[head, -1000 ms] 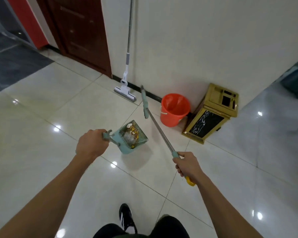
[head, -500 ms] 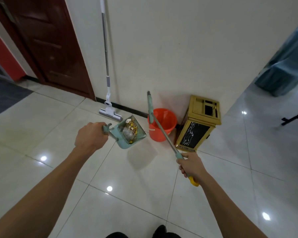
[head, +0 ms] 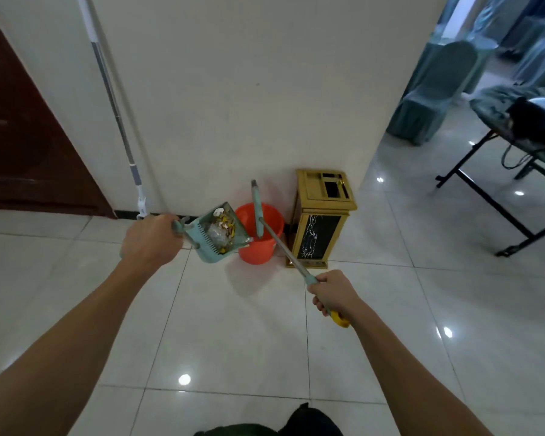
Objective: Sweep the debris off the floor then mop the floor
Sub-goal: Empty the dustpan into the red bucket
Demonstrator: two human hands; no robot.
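The white wall (head: 249, 89) fills the upper middle of the view, and the glossy tiled floor (head: 233, 325) runs out from its foot. Left of the wall stands a dark wooden door (head: 22, 136); past the wall's right corner are chairs draped in teal covers (head: 434, 89) and a folding table (head: 516, 133) on black legs. A mop (head: 114, 99) leans against the wall near the door, its handle slanting up and its head hidden behind the left hand. At the wall's foot, close to the corner, stands a gold bin (head: 321, 221) with a dark marbled front panel, and just left of it, also against the wall, an orange bucket (head: 258, 243). In front of the wall the right hand (head: 334, 292) has its fingers wrapped tight round the handle of a broom (head: 280, 243), whose teal head rises in front of the bucket, raised off the floor. The left hand (head: 151, 240) is closed in a fist round the handle of a teal dustpan (head: 217, 237), held in the air just left of the bucket. The debris (head: 222, 229), yellow and white scraps with a clear wrapper, lies inside the dustpan.
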